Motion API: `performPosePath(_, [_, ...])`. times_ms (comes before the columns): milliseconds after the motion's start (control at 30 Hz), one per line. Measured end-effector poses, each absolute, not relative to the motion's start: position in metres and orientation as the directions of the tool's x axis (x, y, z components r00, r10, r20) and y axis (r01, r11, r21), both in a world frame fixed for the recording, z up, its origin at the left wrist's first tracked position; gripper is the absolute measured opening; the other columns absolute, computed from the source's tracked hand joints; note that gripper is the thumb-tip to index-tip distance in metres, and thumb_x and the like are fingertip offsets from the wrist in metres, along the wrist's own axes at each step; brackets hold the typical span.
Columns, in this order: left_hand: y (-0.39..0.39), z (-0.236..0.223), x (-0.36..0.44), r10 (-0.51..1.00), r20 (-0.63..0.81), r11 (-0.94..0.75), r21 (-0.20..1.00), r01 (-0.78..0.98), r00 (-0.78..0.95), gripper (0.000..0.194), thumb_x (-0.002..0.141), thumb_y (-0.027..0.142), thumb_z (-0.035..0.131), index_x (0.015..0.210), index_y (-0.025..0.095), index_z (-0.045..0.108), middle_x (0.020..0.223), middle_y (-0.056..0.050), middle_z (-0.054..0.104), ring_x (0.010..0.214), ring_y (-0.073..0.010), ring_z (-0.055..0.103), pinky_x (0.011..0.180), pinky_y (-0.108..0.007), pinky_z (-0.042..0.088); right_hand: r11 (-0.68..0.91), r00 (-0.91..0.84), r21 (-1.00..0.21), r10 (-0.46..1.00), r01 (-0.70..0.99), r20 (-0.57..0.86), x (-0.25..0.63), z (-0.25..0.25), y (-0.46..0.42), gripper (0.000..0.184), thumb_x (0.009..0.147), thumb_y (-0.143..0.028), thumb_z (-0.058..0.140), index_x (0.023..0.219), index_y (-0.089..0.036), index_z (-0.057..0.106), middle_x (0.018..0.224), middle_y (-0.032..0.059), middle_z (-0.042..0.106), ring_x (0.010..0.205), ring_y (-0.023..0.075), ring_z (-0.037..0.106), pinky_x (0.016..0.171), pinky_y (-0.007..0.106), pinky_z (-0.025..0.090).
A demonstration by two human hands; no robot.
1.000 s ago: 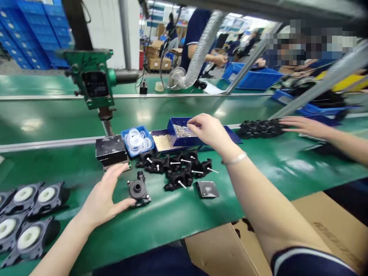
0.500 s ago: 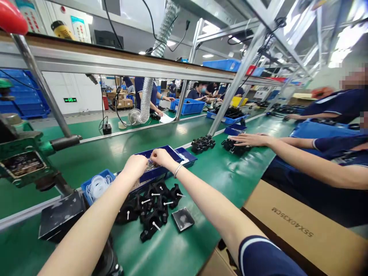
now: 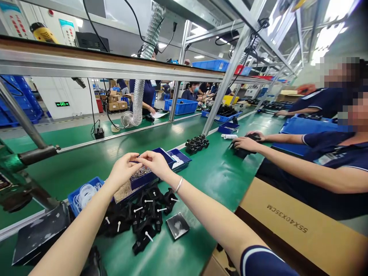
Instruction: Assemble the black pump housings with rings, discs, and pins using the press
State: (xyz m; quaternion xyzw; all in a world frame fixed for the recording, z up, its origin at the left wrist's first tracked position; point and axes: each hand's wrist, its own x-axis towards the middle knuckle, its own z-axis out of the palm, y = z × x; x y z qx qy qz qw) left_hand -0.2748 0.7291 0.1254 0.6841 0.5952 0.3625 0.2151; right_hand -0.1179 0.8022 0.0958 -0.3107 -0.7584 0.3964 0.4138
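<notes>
My left hand (image 3: 123, 171) and my right hand (image 3: 156, 164) meet fingertip to fingertip over a blue bin (image 3: 146, 179). Both are closed in a pinch, and what they hold is too small to make out. Small metal screws (image 3: 139, 171) lie in the bin under my fingers. Beside it, tan small pieces (image 3: 123, 190) fill a lower compartment, partly behind my left wrist. Several black plastic parts (image 3: 145, 230) with white pins sticking out lie on the green table, below the bins and between my forearms.
Left of the bins, a blue tray (image 3: 71, 203) holds white rings. A dark square block (image 3: 177, 226) lies near my right forearm. Black parts (image 3: 197, 144) sit farther along the bench. On the right, a co-worker's hands (image 3: 245, 143) handle a black part above a cardboard box (image 3: 299, 214).
Both hands have lifted a little out of the bin and come together at the fingertips. My view has shifted right. The co-worker has raised a black part.
</notes>
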Motion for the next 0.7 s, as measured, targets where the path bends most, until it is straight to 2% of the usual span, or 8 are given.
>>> performPosePath(67, [0.705,0.133,-0.276,0.964,0.261,-0.247,0.815,0.524,0.048,0.042,0.087,0.043,0.066,0.120,0.017,0.064,0.110,-0.010,0.077,0.095,-0.0242,0.075,0.088,-0.039,0.059,0.462,-0.503,-0.886,0.776,0.043,0.381,-0.112,0.100,0.780,0.030,0.088,-0.046,0.065,0.090,-0.016,0.068,0.079,0.0007,0.069,0.061,0.0109,0.059,0.059,0.023,0.049])
performPosePath(133, [0.678,0.137,-0.277,0.961,0.273,-0.260,0.858,0.442,0.036,0.037,0.084,0.045,0.070,0.110,0.019,0.070,0.103,-0.008,0.078,0.093,-0.0248,0.074,0.089,-0.041,0.059,0.385,-0.568,-0.920,0.742,-0.072,0.356,-0.107,0.102,0.758,0.031,0.084,-0.047,0.070,0.088,-0.016,0.069,0.076,0.0006,0.068,0.059,0.0108,0.058,0.058,0.023,0.049])
performPosePath(233, [0.640,0.136,-0.277,0.963,0.270,-0.244,0.872,0.424,0.000,0.028,0.085,0.042,0.071,0.104,0.021,0.073,0.099,-0.007,0.078,0.091,-0.0239,0.074,0.088,-0.041,0.060,0.237,-0.641,-0.954,0.707,-0.184,0.300,-0.105,0.100,0.728,0.029,0.080,-0.044,0.076,0.085,-0.016,0.070,0.069,-0.0012,0.065,0.058,0.0106,0.056,0.058,0.024,0.047])
performPosePath(333, [0.611,0.130,-0.276,0.961,0.277,-0.242,0.873,0.423,-0.022,0.023,0.088,0.037,0.069,0.106,0.023,0.073,0.097,-0.006,0.077,0.087,-0.0218,0.073,0.083,-0.038,0.061,0.118,-0.690,-0.969,0.684,-0.216,0.237,-0.109,0.098,0.704,0.029,0.080,-0.045,0.078,0.081,-0.016,0.070,0.067,-0.0023,0.063,0.057,0.0100,0.054,0.058,0.024,0.045])
performPosePath(467, [0.578,0.123,-0.278,0.934,0.351,-0.267,0.805,0.530,-0.063,0.019,0.091,0.033,0.068,0.108,0.025,0.073,0.093,-0.004,0.074,0.085,-0.0192,0.071,0.077,-0.032,0.060,-0.081,-0.767,-0.967,0.626,-0.240,0.138,-0.116,0.099,0.675,0.030,0.077,-0.044,0.081,0.078,-0.015,0.071,0.065,-0.0027,0.063,0.056,0.0086,0.054,0.058,0.022,0.043])
performPosePath(600, [0.541,0.123,-0.284,0.875,0.485,-0.347,0.636,0.690,-0.006,0.013,0.093,0.029,0.067,0.105,0.029,0.073,0.087,0.001,0.073,0.079,-0.0150,0.070,0.072,-0.025,0.057,-0.296,-0.851,-0.931,0.524,-0.216,0.031,-0.122,0.099,0.648,0.032,0.073,-0.043,0.085,0.077,-0.014,0.073,0.064,-0.0019,0.064,0.055,0.0082,0.053,0.055,0.021,0.044])
performPosePath(700, [0.512,0.121,-0.288,0.833,0.554,-0.372,0.568,0.734,-0.007,0.017,0.089,0.029,0.072,0.106,0.032,0.073,0.091,0.002,0.076,0.080,-0.0144,0.072,0.075,-0.022,0.060,-0.359,-0.899,-0.914,0.437,-0.190,0.015,-0.128,0.096,0.630,0.033,0.072,-0.044,0.085,0.076,-0.013,0.074,0.061,-0.0018,0.063,0.054,0.0078,0.054,0.054,0.021,0.045])
